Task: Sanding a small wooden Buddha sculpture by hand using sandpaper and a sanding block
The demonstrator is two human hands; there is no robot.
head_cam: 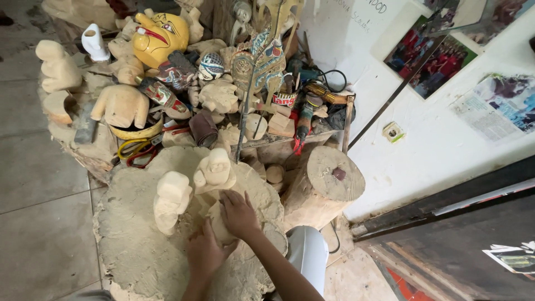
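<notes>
Both my hands are on a pale, rough-carved wooden block [218,226] lying on the sawdust-covered stump [134,245]: right hand [238,213] with fingers curled over its top, left hand [205,253] gripping below, two unpainted carved wooden figures [214,170] standing just beside

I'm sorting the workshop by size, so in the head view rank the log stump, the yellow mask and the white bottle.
1. Log stump, largest.
2. Yellow mask.
3. White bottle, smallest.
The stump is nearer the camera, which exaggerates its lead.
</notes>
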